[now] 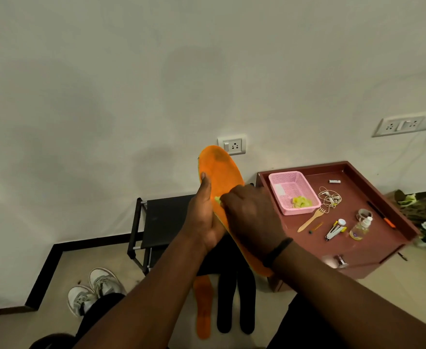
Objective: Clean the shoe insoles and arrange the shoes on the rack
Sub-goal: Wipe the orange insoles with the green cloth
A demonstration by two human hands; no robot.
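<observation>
Mid-frame, left hand (204, 222) clamps the insole (222, 177), long axis tilting toward upper left; right hand (252, 212) pinches a cloth (218, 199) mid-sole, dark smudge further up.

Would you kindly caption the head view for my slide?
Left hand holds an orange insole upright while the right hand wipes it with a yellow-green cloth.

At frame centre, the left hand (205, 217) grips an orange insole (222, 177) by its edge, thumb on the upper face. The right hand (250, 215) presses a yellow-green cloth (218, 199) against the insole. Below, a second orange insole (203, 307) and two black insoles (235, 303) lie on the floor beside a black shoe rack (161, 222). A pair of grey sneakers (93, 289) stands at lower left. At right, a pink basket (282, 177) sits on a maroon surface (373, 197).
</observation>
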